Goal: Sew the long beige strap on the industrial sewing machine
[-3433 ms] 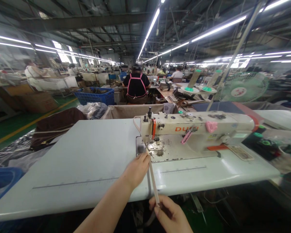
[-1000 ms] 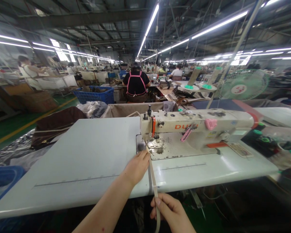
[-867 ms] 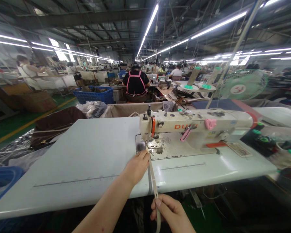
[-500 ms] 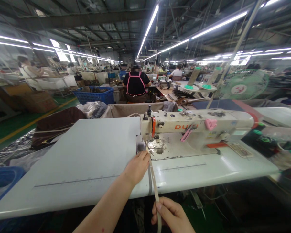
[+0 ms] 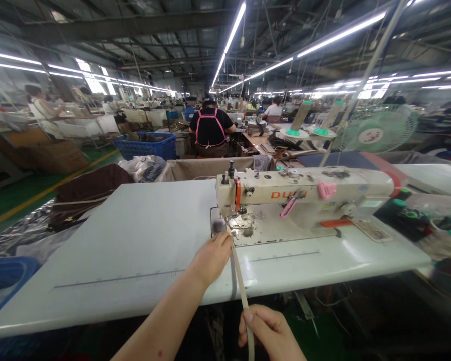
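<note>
A narrow beige strap [image 5: 239, 276] runs from the needle area of the sewing machine [image 5: 304, 195] down over the table's front edge. My left hand [image 5: 212, 258] lies on the strap just in front of the presser foot, its fingers together and pressed on it; the fingertips partly hide the strap. Below the table edge, my right hand [image 5: 266, 328] pinches the strap between thumb and fingers. Past that hand the strap hangs out of the bottom of the view.
The white sewing table [image 5: 135, 240] carries printed ruler marks. Blue crates [image 5: 146, 146] stand beyond and at the left edge. Thread cones [image 5: 300, 119] and a green fan [image 5: 379, 131] are behind the machine. A co-worker [image 5: 211, 128] sits ahead, facing away.
My right hand has shifted slightly to the right with the strap still pinched. My left hand stays nearly in place by the presser foot.
</note>
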Motion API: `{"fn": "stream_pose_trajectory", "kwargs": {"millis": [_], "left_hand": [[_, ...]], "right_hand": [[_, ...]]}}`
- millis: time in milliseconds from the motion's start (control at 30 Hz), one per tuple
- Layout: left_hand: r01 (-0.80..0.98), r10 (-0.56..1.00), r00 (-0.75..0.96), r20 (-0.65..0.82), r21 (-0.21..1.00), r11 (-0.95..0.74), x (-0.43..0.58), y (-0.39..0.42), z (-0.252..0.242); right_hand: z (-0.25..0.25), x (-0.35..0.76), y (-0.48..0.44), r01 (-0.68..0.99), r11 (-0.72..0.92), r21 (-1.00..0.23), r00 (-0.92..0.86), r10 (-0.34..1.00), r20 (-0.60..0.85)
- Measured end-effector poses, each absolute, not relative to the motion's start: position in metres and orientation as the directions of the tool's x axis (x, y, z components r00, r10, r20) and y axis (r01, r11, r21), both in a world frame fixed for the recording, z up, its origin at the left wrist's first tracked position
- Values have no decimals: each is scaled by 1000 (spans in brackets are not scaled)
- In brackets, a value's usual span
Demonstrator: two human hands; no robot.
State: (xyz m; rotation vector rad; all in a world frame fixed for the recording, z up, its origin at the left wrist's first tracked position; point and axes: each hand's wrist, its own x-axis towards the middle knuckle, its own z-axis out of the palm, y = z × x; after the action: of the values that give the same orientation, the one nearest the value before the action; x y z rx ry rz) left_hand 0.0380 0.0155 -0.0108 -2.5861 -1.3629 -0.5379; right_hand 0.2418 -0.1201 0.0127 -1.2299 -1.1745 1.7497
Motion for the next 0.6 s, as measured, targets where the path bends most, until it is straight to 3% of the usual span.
{"fn": "stream_pose_trajectory", "kwargs": {"millis": [600], "left_hand": [[822,759,547,353,-53,-567,40,15,-9]], "right_hand": [[4,241,-123,-78,-361,-929,-344,885,-315]]}}
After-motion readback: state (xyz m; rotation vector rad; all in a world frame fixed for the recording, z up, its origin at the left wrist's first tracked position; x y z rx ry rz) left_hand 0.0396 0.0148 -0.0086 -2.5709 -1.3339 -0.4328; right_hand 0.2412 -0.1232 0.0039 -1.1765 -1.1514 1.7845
